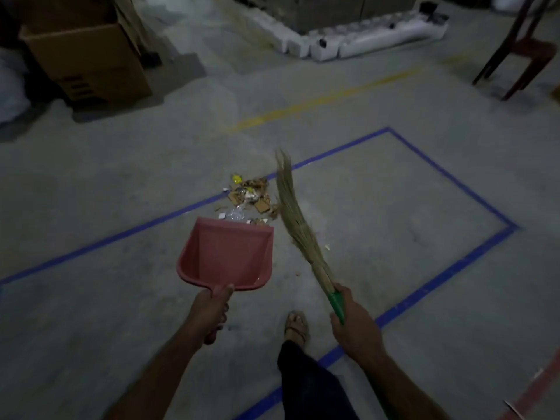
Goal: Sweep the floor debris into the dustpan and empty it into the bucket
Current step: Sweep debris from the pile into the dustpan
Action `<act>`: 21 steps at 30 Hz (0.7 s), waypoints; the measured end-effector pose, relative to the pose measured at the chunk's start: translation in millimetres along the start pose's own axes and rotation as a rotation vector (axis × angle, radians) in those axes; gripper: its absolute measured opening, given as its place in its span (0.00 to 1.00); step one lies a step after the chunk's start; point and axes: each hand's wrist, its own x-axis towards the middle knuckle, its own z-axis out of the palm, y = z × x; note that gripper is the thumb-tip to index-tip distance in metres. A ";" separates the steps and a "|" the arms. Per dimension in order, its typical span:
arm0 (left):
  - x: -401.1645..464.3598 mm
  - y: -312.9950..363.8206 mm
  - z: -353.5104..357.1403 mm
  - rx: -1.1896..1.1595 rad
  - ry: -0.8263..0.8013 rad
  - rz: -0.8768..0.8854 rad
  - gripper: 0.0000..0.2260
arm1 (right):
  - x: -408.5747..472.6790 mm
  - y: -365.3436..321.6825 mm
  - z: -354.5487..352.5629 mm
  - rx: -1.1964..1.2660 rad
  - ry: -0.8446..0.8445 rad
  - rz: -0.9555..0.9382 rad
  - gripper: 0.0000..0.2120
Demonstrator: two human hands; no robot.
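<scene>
My left hand grips the handle of a red dustpan, whose front lip points at a pile of debris: cardboard scraps, clear plastic and yellow bits lying on the blue floor line. My right hand grips the green handle of a straw broom. The bristles reach up along the right side of the pile. A few stray crumbs lie right of the dustpan. No bucket is in view.
A blue tape rectangle marks the concrete floor, with a yellow line beyond it. An open cardboard box stands far left, white rolls lie at the back, a dark red chair at far right. My sandalled foot stands between my arms.
</scene>
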 end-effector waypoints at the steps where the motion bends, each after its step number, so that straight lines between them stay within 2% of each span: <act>1: 14.5 10.0 5.8 0.005 0.009 -0.008 0.14 | 21.1 1.8 2.5 0.009 -0.017 0.011 0.31; 6: 95.4 50.8 46.1 0.061 0.011 -0.046 0.14 | 112.8 20.8 9.2 0.059 -0.114 0.111 0.30; 10: 169.8 48.3 86.9 0.135 -0.032 -0.100 0.13 | 172.4 66.4 33.8 0.078 -0.152 0.246 0.30; 18: 331.2 -52.5 164.8 0.197 -0.116 -0.180 0.12 | 292.4 206.7 127.2 0.117 -0.175 0.687 0.30; 21: 382.7 -103.2 171.1 0.206 -0.083 -0.216 0.11 | 334.0 246.1 182.4 0.145 -0.218 0.733 0.29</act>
